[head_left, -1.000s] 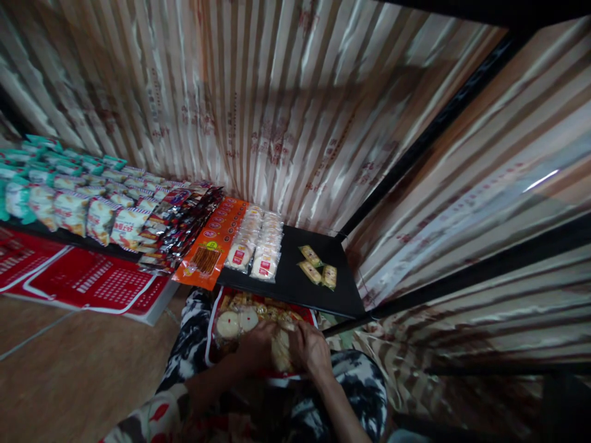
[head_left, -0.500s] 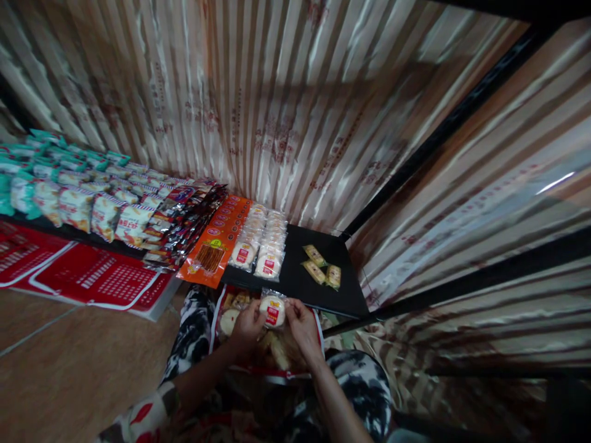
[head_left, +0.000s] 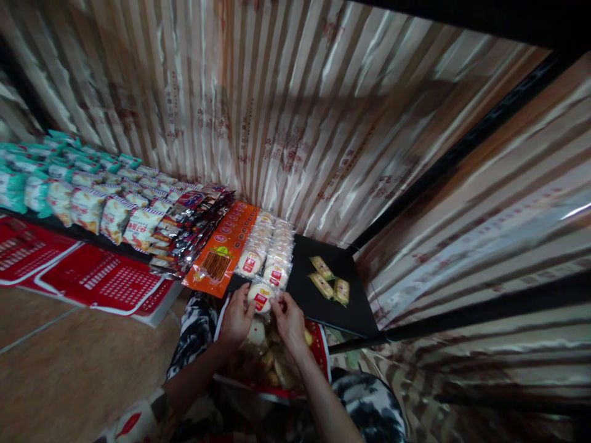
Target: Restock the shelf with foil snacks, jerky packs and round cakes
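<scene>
My left hand [head_left: 236, 319] and my right hand [head_left: 287, 320] both pinch one clear packet holding a round pale cake with a red label [head_left: 261, 296]. The packet hangs at the near edge of the black shelf [head_left: 323, 301], just before two rows of the same cake packets [head_left: 268, 251]. Under my hands, on my lap, sits a red-rimmed bag [head_left: 318, 351] with more cakes and small snacks.
Three small yellow packets [head_left: 330, 282] lie on the shelf's right part. Left of the cakes are orange packets [head_left: 225, 249], dark foil packets [head_left: 191, 221] and white-and-teal bags [head_left: 83, 197]. Red baskets [head_left: 96, 280] lie on the floor. Striped foil walls close the back and right.
My hands have lifted one cake packet out of the bag on my lap and carried it up and forward to the shelf's front edge.
</scene>
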Motion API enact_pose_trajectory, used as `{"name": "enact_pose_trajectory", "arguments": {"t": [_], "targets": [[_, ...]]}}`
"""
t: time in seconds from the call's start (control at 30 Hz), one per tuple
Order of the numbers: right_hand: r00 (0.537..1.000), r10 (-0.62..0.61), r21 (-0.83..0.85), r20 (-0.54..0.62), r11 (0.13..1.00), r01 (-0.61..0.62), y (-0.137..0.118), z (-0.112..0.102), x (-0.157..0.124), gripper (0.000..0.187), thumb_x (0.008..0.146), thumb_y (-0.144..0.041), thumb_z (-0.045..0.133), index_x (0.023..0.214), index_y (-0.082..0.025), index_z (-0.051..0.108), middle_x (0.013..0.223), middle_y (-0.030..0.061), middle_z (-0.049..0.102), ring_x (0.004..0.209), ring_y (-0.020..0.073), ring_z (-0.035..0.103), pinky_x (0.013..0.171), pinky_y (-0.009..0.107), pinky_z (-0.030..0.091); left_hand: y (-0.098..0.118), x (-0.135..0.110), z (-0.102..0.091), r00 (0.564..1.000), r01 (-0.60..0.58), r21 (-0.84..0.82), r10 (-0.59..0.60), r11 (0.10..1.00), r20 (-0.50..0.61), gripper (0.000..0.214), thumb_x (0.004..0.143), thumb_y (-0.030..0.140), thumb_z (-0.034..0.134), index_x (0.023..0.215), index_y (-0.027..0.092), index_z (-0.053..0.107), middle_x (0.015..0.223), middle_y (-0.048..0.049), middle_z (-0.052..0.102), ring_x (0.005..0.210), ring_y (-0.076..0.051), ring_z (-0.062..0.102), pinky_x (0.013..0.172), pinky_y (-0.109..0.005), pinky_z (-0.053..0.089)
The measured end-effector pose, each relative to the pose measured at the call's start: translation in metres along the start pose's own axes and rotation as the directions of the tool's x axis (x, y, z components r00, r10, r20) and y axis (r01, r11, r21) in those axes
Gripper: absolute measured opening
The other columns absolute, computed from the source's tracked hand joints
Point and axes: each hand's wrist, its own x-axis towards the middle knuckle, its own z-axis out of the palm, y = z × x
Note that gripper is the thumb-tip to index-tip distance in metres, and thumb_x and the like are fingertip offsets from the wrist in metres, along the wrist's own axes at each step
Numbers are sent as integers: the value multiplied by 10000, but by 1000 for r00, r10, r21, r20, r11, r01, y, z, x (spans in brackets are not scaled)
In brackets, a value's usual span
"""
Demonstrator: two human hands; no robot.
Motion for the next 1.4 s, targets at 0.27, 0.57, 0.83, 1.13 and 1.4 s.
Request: {"name": "enact_pose_trajectory", "arguments": {"t": [0.27, 0.57, 0.83, 1.13, 1.4], "targets": [[998, -43, -223, 39, 973, 51, -25, 22, 41, 217, 820, -346, 469, 819, -180, 609, 704, 25, 656, 620, 147, 591, 566, 213, 359, 1, 14, -3, 966, -213, 306, 247, 928, -77, 538, 855, 229, 425, 1366, 133, 290, 1430, -170, 301, 1332, -278, 282, 1054, -456, 334], [995, -83, -240, 46, 966, 92, -40, 37, 70, 166, 811, -280, 486, 818, -180, 619, 701, 32, 664, 625, 156, 596, 588, 228, 389, 0, 33, -1, 973, -159, 404, 212, 901, -89, 487, 830, 180, 451, 1309, 115, 396, 1385, -197, 325, 1281, -311, 338, 1018, -461, 363], [984, -171, -57, 46, 983, 173, -41, 40, 71, 254, 798, -208, 450, 978, -150, 620, 790, 49, 678, 660, 155, 614, 644, 251, 466, 1, 43, 5, 974, -145, 496, 213, 856, -83, 452, 821, 126, 448, 1273, 123, 442, 1338, -177, 373, 1239, -306, 378, 1002, -447, 377], [894, -411, -278, -180, 893, 355, 4, 38, 44, 385, 879, -316, 403, 1183, -133, 553, 1264, 163, 519, 1176, 252, 456, 971, 436, 391, 1, 46, 6, 971, -152, 579, 232, 801, -65, 418, 807, 102, 479, 1224, 127, 477, 1310, -172, 414, 1235, -307, 382, 983, -438, 397], [925, -314, -378, -216, 900, 217, 50, 36, 43, 566, 868, -499, 396, 1310, -148, 445, 1452, 185, 271, 1291, 305, 319, 991, 477, 350, -1, 50, 9, 967, -160, 610, 246, 776, -59, 369, 823, 73, 455, 1179, 150, 510, 1299, -149, 438, 1213, -277, 419, 954, -403, 428]]}}
